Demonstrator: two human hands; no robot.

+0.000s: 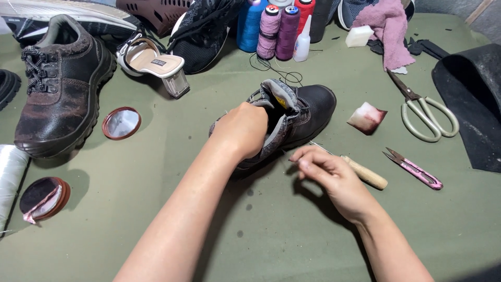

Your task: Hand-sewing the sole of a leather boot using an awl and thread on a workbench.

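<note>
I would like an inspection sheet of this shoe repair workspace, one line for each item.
Surface: green cloth, a few dark spots.
Job's things: black boot; wooden-handled awl beside it.
Clutter: brown boot, heeled sandal, thread spools, scissors, pink snips, two round tins, pink rag.
Grippers: left hand reaches into the black boot; right hand pinches something thin, too small to tell.
Cables: nothing seen; loose black thread.
Surroundings: more shoes at the far edge.

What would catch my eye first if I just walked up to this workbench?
Dead centre, the left hand is pushed into a black boot lying on the green cloth, while the right hand pinches something thin beside it. Behind stand coloured thread spools; at right lie big scissors and pink snips.
</note>
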